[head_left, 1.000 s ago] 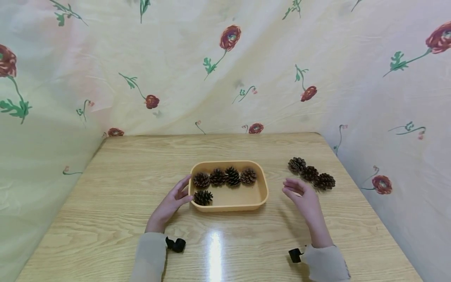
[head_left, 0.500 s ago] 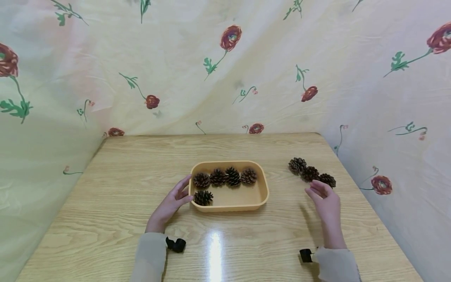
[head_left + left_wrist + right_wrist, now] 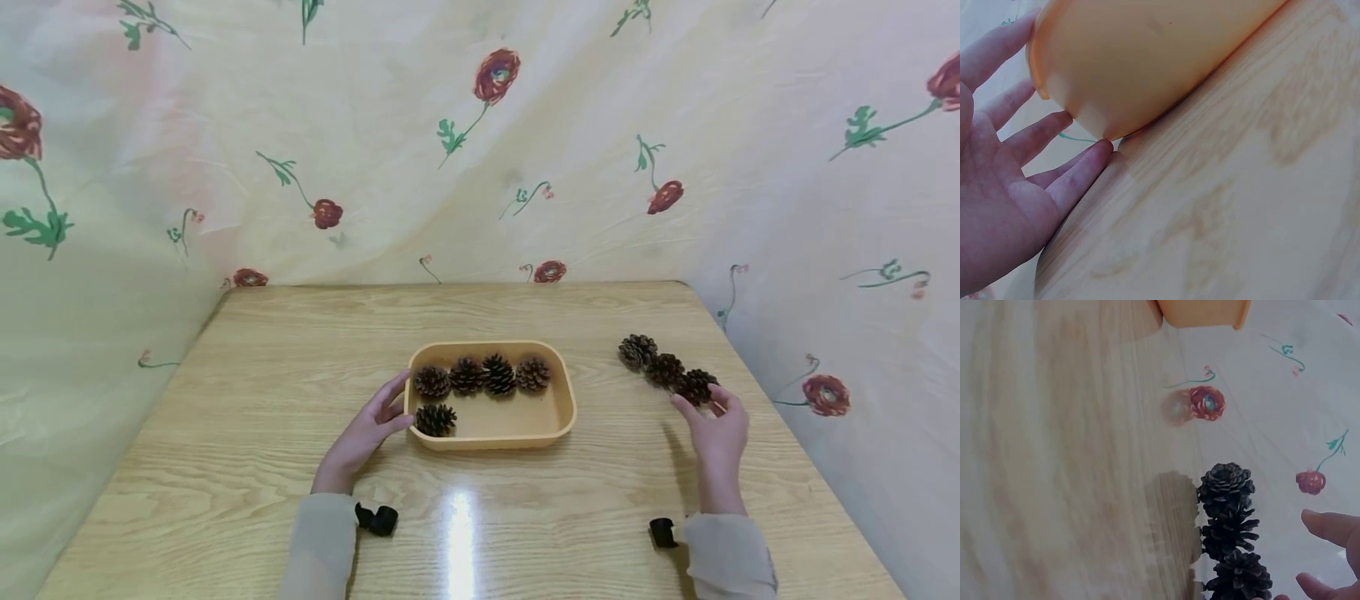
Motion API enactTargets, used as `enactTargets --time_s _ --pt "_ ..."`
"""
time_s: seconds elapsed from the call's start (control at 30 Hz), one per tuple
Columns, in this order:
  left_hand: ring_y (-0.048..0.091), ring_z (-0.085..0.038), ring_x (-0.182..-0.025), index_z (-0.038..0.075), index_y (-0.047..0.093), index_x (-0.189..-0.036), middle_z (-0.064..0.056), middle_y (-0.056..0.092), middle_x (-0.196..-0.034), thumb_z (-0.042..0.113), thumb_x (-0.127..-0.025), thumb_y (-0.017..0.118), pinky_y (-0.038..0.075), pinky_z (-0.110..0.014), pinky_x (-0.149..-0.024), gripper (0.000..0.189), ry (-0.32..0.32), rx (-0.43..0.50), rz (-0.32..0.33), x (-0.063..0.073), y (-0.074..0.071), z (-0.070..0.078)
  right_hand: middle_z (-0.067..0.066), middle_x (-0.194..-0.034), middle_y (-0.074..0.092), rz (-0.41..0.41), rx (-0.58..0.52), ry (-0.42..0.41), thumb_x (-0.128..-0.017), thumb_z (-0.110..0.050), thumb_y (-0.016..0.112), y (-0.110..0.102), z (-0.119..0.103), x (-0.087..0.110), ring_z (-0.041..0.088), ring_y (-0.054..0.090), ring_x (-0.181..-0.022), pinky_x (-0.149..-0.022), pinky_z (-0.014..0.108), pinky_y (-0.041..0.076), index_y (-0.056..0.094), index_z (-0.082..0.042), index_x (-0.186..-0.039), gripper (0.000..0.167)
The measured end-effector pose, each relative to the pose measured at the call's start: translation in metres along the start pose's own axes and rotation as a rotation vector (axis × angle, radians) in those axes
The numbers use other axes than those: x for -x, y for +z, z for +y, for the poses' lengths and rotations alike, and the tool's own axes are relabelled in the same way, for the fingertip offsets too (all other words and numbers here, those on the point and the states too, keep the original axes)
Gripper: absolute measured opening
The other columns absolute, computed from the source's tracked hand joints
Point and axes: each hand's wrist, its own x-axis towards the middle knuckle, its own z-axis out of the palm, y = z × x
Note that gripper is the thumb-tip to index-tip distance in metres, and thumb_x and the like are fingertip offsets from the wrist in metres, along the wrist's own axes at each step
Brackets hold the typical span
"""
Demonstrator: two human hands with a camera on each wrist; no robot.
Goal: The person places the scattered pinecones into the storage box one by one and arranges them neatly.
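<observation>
My left hand (image 3: 365, 431) rests against the left end of a pale orange tray (image 3: 491, 443), thumb and fingertips at its wall. In the left wrist view its fingers (image 3: 1082, 172) are extended beside the tray wall (image 3: 1141, 69). Inside the tray lie several pine cones, four-sided row at the back plus a single pine cone (image 3: 435, 420) at the front left. My right hand (image 3: 718, 429) reaches over the nearest pine cone (image 3: 697, 387) on the right, its thumb and fingers spread apart around it. In the right wrist view the fingers (image 3: 1332, 529) stand apart from the pine cones.
Two more pine cones, a middle pine cone (image 3: 664, 370) and a far pine cone (image 3: 638, 352), continue the diagonal line on the wooden table (image 3: 300, 333). A flowered cloth (image 3: 390, 150) hangs behind and beside the table. Black wrist cameras sit at both cuffs.
My right hand has moved right, from between the tray and the loose pine cones to the nearest cone, and its fingers have spread. The left hand stays at the tray.
</observation>
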Motion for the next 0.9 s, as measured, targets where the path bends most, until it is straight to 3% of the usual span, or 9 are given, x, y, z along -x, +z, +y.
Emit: enactTargets --time_s 0.17,0.4,0.63,0.9 --pt "0.033 -0.043 -0.140 0.024 0.022 -0.155 -0.015 0.015 -0.162 0.011 -0.095 0.061 0.033 -0.047 -0.111 0.073 -0.005 -0.016 -0.007 0.000 0.000 0.001 0.023 -0.157 0.013 0.018 0.043 0.000 -0.091 -0.031 0.065 -0.003 0.003 -0.012 0.040 0.024 -0.142 -0.113 0.053 0.032 0.020 -0.006 -0.153 0.081" --pt "0.032 -0.044 -0.140 0.022 0.020 -0.156 -0.016 0.014 -0.162 0.011 -0.095 0.060 0.035 -0.042 -0.109 0.073 -0.006 -0.039 -0.007 -0.001 0.000 0.002 0.025 -0.158 0.008 -0.036 0.084 0.043 -0.092 -0.035 0.062 -0.008 0.007 -0.031 0.045 0.020 -0.142 -0.114 0.056 0.028 0.010 -0.004 -0.155 0.087" --pt "0.031 -0.047 -0.140 0.020 0.020 -0.156 -0.019 0.013 -0.162 0.011 -0.095 0.060 0.034 -0.047 -0.110 0.073 0.007 -0.027 -0.013 0.000 0.000 0.003 0.025 -0.158 0.012 -0.054 0.104 0.068 -0.092 -0.034 0.062 -0.007 0.009 -0.041 0.044 0.023 -0.141 -0.113 0.055 0.029 0.009 -0.004 -0.155 0.087" --pt "0.033 -0.045 -0.139 0.021 0.020 -0.156 -0.017 0.014 -0.162 0.010 -0.095 0.060 0.039 -0.036 -0.106 0.073 0.008 -0.024 -0.012 0.000 0.001 0.004 0.029 -0.157 0.016 -0.073 0.126 0.068 -0.094 -0.030 0.059 -0.005 0.008 -0.047 0.048 0.022 -0.141 -0.113 0.057 0.027 0.010 0.000 -0.153 0.082"
